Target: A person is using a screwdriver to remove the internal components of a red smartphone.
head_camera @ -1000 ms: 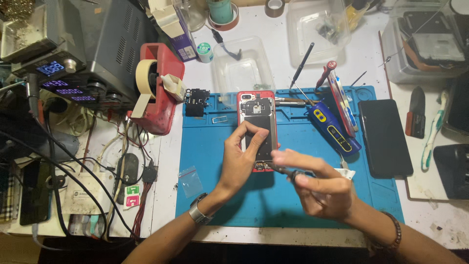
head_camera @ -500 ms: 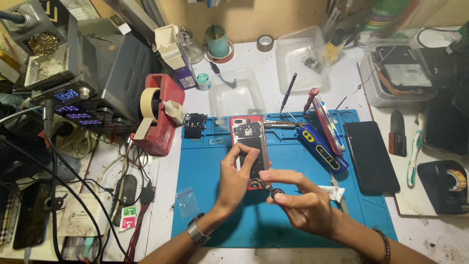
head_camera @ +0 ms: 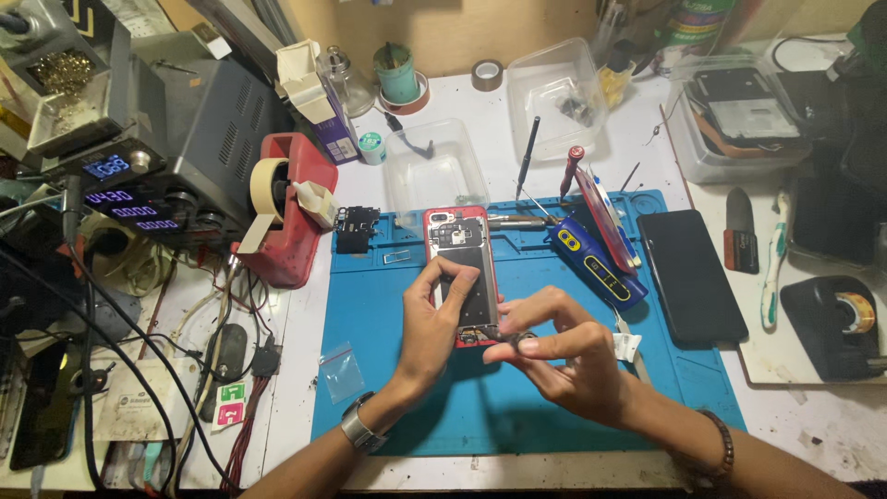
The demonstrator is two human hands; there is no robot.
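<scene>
An opened red phone [head_camera: 456,248] with its back cover off lies on a blue work mat [head_camera: 388,323], its insides showing. My left hand [head_camera: 432,325] rests on the phone's lower half, fingers curled over its dark middle part. My right hand [head_camera: 565,356] sits just right of the phone's bottom edge and pinches a thin metal tool, probably tweezers [head_camera: 520,340], whose tip points at the phone's bottom end. A wristwatch [head_camera: 357,431] is on my left wrist.
A red tape dispenser [head_camera: 288,208] stands left of the mat, with a power supply [head_camera: 139,176] and cables beyond it. A blue tool [head_camera: 599,268], screwdrivers [head_camera: 528,152] and a dark phone [head_camera: 691,274] lie at the right. Clear plastic boxes [head_camera: 434,171] stand behind.
The camera view has tilted, so the bench sits lower in the picture. My hands stay at the phone's lower end; the right hand has edged closer to its bottom edge.
</scene>
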